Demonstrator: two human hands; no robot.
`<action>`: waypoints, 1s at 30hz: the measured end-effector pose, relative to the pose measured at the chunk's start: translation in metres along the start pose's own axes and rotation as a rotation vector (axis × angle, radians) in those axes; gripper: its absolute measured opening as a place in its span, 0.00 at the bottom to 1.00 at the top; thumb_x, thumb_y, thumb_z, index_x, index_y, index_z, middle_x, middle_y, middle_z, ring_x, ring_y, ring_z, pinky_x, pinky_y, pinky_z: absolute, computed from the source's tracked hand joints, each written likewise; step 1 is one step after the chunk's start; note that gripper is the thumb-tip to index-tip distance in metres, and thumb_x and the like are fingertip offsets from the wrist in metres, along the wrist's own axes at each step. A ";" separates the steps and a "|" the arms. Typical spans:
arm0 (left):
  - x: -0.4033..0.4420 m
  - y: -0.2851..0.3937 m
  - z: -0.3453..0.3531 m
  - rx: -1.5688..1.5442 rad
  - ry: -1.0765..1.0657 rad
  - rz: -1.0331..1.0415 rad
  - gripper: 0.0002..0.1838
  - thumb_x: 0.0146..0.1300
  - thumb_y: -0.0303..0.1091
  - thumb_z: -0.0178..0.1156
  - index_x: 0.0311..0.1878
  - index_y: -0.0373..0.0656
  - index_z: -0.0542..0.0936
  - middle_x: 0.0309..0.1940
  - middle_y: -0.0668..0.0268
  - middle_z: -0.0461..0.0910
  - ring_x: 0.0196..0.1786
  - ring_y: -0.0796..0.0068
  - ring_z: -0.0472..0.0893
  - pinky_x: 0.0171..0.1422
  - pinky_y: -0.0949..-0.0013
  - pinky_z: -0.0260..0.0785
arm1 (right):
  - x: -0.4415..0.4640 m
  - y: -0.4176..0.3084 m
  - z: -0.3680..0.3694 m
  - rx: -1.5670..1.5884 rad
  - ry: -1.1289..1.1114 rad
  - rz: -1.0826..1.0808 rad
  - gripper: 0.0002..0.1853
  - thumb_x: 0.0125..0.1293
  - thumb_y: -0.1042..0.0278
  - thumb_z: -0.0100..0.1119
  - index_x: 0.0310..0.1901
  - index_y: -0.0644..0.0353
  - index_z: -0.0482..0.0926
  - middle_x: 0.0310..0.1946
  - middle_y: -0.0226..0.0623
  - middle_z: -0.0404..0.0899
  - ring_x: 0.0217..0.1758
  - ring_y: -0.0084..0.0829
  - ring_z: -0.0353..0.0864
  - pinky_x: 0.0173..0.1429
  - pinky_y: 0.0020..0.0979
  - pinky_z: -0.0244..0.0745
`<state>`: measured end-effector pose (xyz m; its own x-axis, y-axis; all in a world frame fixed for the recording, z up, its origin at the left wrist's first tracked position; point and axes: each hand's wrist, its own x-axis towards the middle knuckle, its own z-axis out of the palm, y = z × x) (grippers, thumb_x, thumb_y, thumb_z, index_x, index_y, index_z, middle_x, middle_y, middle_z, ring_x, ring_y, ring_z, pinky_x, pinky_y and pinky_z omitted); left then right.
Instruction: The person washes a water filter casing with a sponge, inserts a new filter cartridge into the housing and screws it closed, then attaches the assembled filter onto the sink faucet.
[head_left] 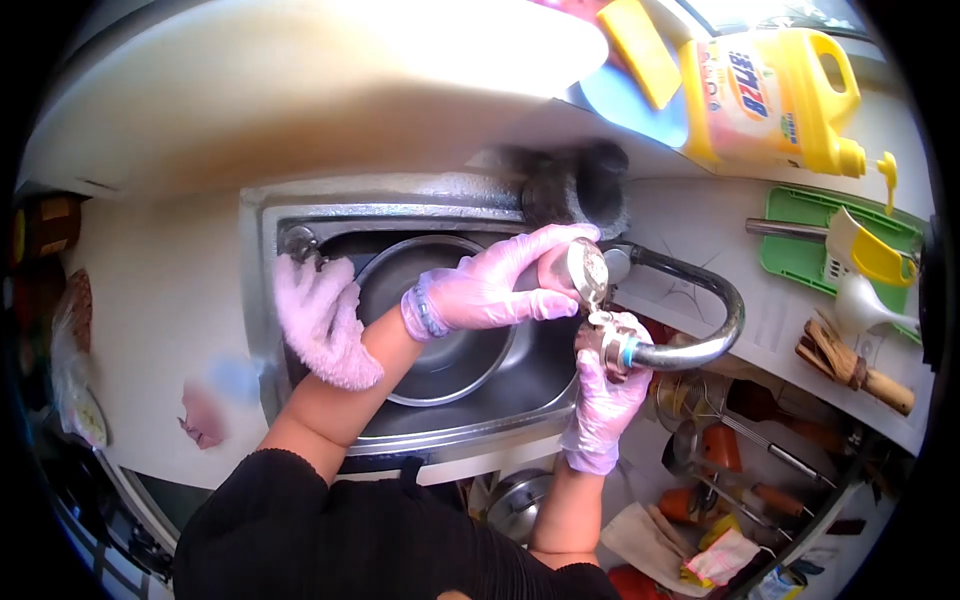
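Both my hands wear thin, translucent pinkish gloves. Above the sink's right side, my left hand (495,282) pinches a small round, shiny fitting (582,268) between thumb and fingers; its exact kind is unclear. Just below, my right hand (607,400) is closed around the metal attachment (608,342) at the end of the faucet spout (700,345). A blue-green ring shows where the attachment meets the spout. The two metal pieces are close together, and I cannot tell whether they are joined. A round metal basin (372,272) sits in the steel sink (480,437), partly hidden by my left arm.
A pink fluffy cloth (325,325) hangs at the sink's left edge. At the back right lie a yellow detergent bottle (770,100) and a yellow sponge (640,50). A green tray (790,245) and a bamboo brush (855,370) are on the right counter. Utensils crowd the lower right.
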<state>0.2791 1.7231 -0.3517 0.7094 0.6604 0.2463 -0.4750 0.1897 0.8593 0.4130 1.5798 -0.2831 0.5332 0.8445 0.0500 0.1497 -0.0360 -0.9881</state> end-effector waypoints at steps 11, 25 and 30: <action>0.014 0.018 -0.001 0.352 -0.011 -0.114 0.32 0.62 0.47 0.68 0.62 0.38 0.71 0.45 0.51 0.79 0.46 0.58 0.82 0.54 0.65 0.73 | -0.006 -0.006 0.002 -0.155 0.142 0.114 0.38 0.50 0.69 0.78 0.61 0.61 0.68 0.53 0.37 0.73 0.49 0.30 0.79 0.54 0.32 0.78; 0.015 0.066 0.024 0.900 0.058 -0.190 0.27 0.62 0.48 0.63 0.60 0.41 0.74 0.31 0.57 0.79 0.29 0.55 0.82 0.31 0.58 0.74 | -0.009 -0.005 0.005 -0.124 0.170 0.168 0.36 0.51 0.73 0.77 0.62 0.57 0.69 0.55 0.33 0.71 0.57 0.28 0.73 0.62 0.33 0.71; 0.019 0.075 0.029 0.992 0.076 -0.157 0.25 0.68 0.45 0.55 0.62 0.39 0.74 0.30 0.56 0.79 0.27 0.58 0.81 0.28 0.59 0.73 | -0.013 -0.001 0.002 -0.120 0.175 0.143 0.36 0.52 0.73 0.77 0.62 0.56 0.69 0.57 0.34 0.70 0.59 0.29 0.72 0.64 0.34 0.70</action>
<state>0.2720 1.7286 -0.2696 0.6751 0.7311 0.0992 0.2936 -0.3895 0.8730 0.4048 1.5701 -0.2829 0.6903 0.7214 -0.0547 0.1545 -0.2209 -0.9630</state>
